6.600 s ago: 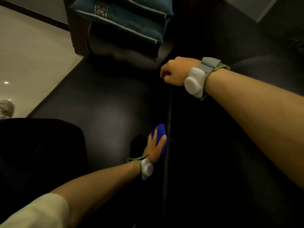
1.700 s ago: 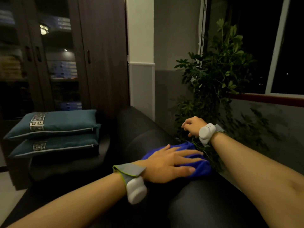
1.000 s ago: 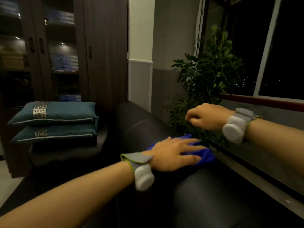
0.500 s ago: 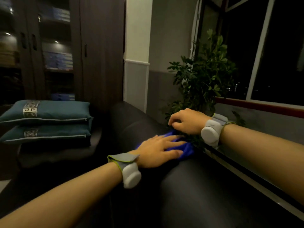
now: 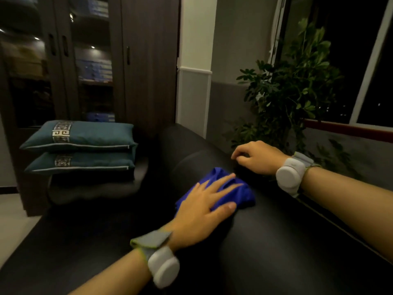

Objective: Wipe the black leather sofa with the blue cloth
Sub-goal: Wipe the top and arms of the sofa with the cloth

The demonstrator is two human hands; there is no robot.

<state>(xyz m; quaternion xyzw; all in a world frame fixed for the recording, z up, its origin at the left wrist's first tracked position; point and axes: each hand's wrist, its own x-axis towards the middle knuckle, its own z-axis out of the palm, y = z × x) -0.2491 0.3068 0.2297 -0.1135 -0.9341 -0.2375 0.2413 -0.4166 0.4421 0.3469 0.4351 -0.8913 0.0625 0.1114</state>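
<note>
Cloth, blue and bunched, sits on top of the sofa backrest near frame centre, pinned under the left hand, whose fingers lie straight and spread flat over it, thumb out along the cloth's near edge. Right hand is at 1 o'clock from the cloth, just beyond it on the backrest top, fingers loosely curled with nothing visibly in them; whether fingertips touch the leather, can't tell. Two teal cushions are stacked at 9 o'clock, a plant at 1 o'clock behind the sofa, a cabinet at 11 o'clock; both wrists wear bands.
</note>
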